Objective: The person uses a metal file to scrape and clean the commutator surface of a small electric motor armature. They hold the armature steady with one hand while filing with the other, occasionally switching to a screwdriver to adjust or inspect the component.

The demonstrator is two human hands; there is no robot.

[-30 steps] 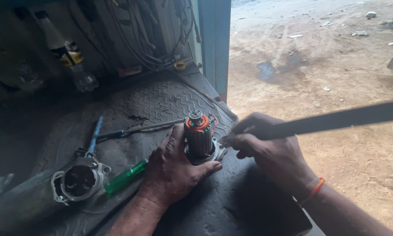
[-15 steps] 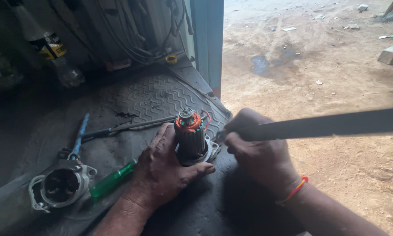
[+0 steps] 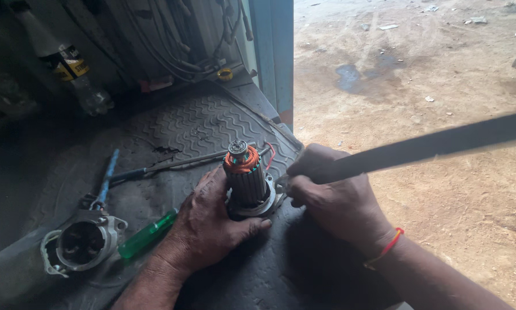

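Bottle (image 3: 62, 60): far left, in shadow, a pale bottle with a yellow and dark label leans against the dim back wall.
Motor housing (image 3: 82, 244): near left, a round grey metal casing lies on the rubber mat (image 3: 200, 123) with its open mouth up.
Blue-handled tool (image 3: 105, 181): just beyond the housing, its handle runs away from the viewer; what kind of tool it is cannot be told.
Green screwdriver handle (image 3: 149, 232): a clear green handle lies on the mat between the housing and the left hand, its near end close to the wrist.
Long rod (image 3: 177, 163): a thin dark shaft lies across the mat beyond the left hand and runs towards the armature.
Left hand (image 3: 209, 227): palm down on the mat, thumb and fingers curled around the base of the armature, steadying it.
Armature (image 3: 246, 181): stands upright on the mat at the middle, between the two hands; ribbed dark body, orange windings near the top, a small gear on its tip, a metal flange at the foot.
Right hand (image 3: 332, 198): just right of the armature, closed tightly around a long dark flat bar (image 3: 430, 146); an orange thread circles the wrist.
Bar: runs from the right hand up and off the right edge, blurred; its near end sits by the flange.
Ground (image 3: 441, 74): far right, sandy dirt with a dark wet patch.
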